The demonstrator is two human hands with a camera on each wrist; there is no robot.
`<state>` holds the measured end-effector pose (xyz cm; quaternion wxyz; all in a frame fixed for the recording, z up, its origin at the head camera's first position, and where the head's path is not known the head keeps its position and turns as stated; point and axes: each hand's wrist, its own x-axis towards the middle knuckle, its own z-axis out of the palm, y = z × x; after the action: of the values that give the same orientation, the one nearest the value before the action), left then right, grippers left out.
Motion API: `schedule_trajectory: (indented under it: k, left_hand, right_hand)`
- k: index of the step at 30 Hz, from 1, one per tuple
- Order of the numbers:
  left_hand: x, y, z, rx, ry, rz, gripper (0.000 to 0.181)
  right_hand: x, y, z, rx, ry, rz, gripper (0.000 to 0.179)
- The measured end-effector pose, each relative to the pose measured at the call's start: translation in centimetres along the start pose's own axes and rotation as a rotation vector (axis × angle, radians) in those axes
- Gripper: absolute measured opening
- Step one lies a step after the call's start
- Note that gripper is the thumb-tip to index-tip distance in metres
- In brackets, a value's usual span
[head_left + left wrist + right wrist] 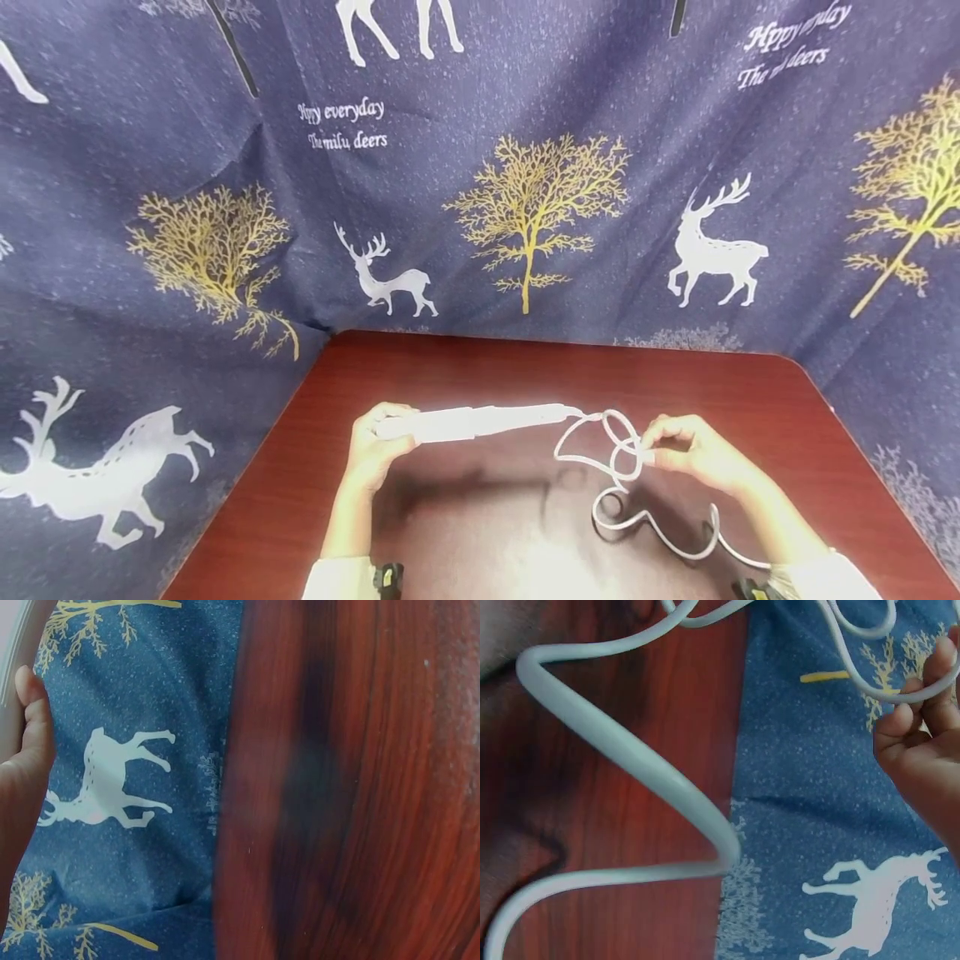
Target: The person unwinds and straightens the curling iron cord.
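Observation:
A long, white, bar-shaped device (465, 423) is held nearly level above the table, overexposed so its surface details are washed out. My left hand (375, 454) grips its left end, with the thumb along the near side; the left wrist view shows the thumb against the device's pale edge (11, 667). From its narrower right end runs a white cord (630, 754), looping loosely. On the right, my right hand (697, 454) pinches the cord's loops between thumb and fingers. Below that hand, the cord winds in loose curves toward the right forearm.
The reddish-brown wooden table (465, 367) has rounded far corners. Behind it and along both sides hangs a dark blue cloth (465, 292) printed with white deer and yellow trees. Dark wristbands (388, 579) show at both light sleeves.

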<state>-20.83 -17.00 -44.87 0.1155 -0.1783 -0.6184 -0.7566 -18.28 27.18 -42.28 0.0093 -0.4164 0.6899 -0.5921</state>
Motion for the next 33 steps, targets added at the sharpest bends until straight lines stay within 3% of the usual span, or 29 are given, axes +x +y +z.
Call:
schedule_trajectory:
  k: [5, 8, 12, 15, 18, 25, 28, 33]
  left_hand:
    - [0.1, 0.0, 0.3, -0.033, 0.024, 0.000, 0.033]
    - [0.1, -0.1, 0.4, -0.059, 0.034, 0.001, 0.034]
    - [0.1, -0.2, 0.5, -0.088, 0.043, 0.003, 0.034]
    - [0.1, -0.3, 0.5, -0.093, 0.044, 0.000, 0.034]
    - [0.0, -0.3, 0.6, -0.095, 0.045, -0.005, 0.033]
    - [0.0, -0.4, 0.6, -0.097, 0.030, -0.003, 0.033]
    - [-0.2, -0.4, 0.5, -0.086, 0.042, -0.010, 0.032]
    - [-0.3, -0.6, 0.7, -0.070, 0.039, -0.021, 0.032]
  right_hand:
    - [-0.6, 1.1, 1.3, -0.122, -0.055, 0.020, 0.031]
    - [-0.9, 2.0, 2.1, -0.271, -0.004, 0.070, 0.024]
    - [-1.2, 2.9, 3.0, -0.499, 0.077, 0.201, 0.015]
    - [-1.2, 3.5, 3.4, -0.559, 0.085, 0.279, 0.014]
    - [-1.3, 3.9, 3.4, -0.487, 0.083, 0.294, 0.015]
    - [-1.2, 3.1, 3.2, -0.137, 0.153, 0.262, 0.016]
    - [-1.4, 2.6, 3.4, -0.062, 0.172, 0.260, 0.018]
    - [-2.8, 1.2, 3.1, -0.048, 0.261, 0.224, 0.022]
